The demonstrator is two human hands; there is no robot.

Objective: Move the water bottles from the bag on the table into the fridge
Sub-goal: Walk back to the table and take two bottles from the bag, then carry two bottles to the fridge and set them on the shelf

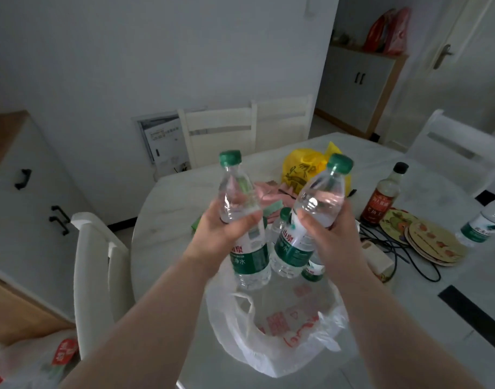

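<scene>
water bottles are being lifted out in pairs, and the step in hand is the pick-up. nearest, the white plastic bag (274,332) lies slack and open-mouthed at the near edge of the round table (167,248). just above its far rim both hands are raised. the left hand (226,228) is wrapped round the middle of the left bottle (237,192), thumb across the front, cap upright. the right hand (333,234) is clamped the same way on the right bottle (319,197), which tilts with its cap toward the right. both bases hang clear above the bag and neither seems to touch the table.

between the two held bottles a third bottle (285,214) shows its green cap, and a fourth bottle (313,269) peeps out under the right wrist. whether these stand inside the bag or just past its rim cannot be told. a fifth bottle (482,223) lies well apart at the right edge.

farther back sit a stack of round mats (434,242), a dark sauce bottle (383,197) and a yellow bag (305,169).

the fridge is not in view, so the next move likely calls for turning from the table with both bottles held firm, then freeing a hand for the door. at least two bottles look left for another trip.
</scene>
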